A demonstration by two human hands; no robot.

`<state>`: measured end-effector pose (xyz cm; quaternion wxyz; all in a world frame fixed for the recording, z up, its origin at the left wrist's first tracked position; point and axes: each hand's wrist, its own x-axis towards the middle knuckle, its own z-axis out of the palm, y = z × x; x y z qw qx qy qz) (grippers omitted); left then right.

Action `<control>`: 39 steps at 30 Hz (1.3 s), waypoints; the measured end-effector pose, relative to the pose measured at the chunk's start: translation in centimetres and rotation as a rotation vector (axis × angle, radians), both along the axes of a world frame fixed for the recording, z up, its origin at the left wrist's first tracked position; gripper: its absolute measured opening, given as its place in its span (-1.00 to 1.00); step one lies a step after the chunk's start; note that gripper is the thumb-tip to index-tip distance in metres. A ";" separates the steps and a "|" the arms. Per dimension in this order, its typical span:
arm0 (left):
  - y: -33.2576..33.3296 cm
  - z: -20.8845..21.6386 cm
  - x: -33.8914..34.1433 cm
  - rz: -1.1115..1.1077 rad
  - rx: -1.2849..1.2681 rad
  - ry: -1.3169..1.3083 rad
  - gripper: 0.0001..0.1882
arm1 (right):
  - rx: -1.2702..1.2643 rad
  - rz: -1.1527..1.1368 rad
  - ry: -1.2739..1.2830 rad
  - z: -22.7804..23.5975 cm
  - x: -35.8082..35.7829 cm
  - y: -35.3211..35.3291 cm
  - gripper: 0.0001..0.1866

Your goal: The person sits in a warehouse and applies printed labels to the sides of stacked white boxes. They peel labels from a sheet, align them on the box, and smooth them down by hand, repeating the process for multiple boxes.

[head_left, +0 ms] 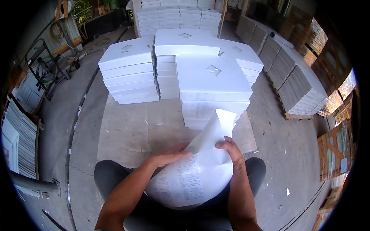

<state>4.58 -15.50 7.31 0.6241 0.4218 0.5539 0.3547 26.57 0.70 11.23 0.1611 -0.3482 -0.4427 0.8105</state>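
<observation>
A large white sheet of printed labels (187,181) lies curved across my lap, and its far end curls up in front of me. My right hand (232,149) pinches the right edge of this sheet, thumb on top. On the opposite side, my left hand (171,154) holds the left edge; some of its fingers are partly hidden. Just beyond the curled end stands a stack of white boxes (214,77), the top one bearing a diamond-shaped mark. Part of that stack's front is covered by the raised paper.
More white box stacks (127,69) stand on a low board (127,131) ahead. Behind them rises a taller box pile (179,17). Long wrapped stacks (293,77) on pallets line the right, near wooden crates (335,152). A wheeled cart (44,69) stands far left.
</observation>
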 end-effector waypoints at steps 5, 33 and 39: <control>-0.3 1.3 -0.1 0.038 -0.008 0.074 0.03 | 0.010 0.006 0.005 0.4 0.1 0.3 -0.53; 0.3 -0.5 3.5 0.252 0.284 0.564 0.03 | 0.084 0.182 -0.064 -3.3 -1.8 -0.8 -0.47; 0.3 -2.1 2.3 0.254 0.343 0.437 0.00 | -0.024 0.166 0.012 -3.3 -1.8 -1.0 -0.55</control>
